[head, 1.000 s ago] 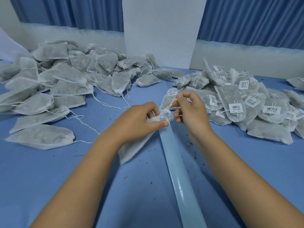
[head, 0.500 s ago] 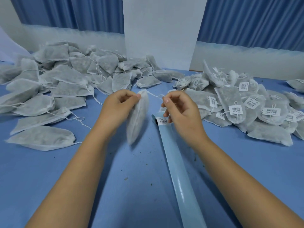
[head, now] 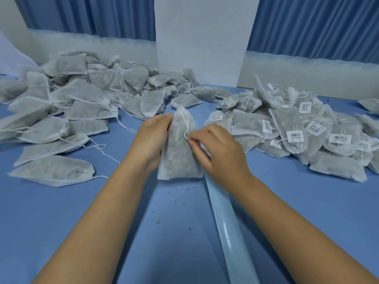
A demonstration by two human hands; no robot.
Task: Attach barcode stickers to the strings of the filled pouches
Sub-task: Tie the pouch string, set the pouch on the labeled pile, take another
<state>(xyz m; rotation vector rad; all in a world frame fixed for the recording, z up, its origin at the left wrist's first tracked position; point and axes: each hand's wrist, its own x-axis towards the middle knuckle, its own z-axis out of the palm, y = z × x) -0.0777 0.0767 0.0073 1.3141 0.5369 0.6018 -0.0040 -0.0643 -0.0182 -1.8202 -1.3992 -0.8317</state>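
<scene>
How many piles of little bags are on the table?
2. The unstickered pouch pile lies far left; the barcode-stickered pouch pile lies right. Pouches at the right edge may start a third, cut off.

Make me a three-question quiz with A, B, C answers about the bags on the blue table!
1. Where is the pile of grey mesh pouches with barcode stickers?
A. right side
B. left side
C. on the floor

2. What colour is the table cover?
A. red
B. blue
C. green

3. What is the right hand doing?
A. resting flat
B. holding scissors
C. pinching the white string

Answers: 1 A, white barcode labels show only on the right pile. 2 B, the cloth is plainly blue. 3 C, its fingertips grip the string of the pouch held by the left hand.
</scene>
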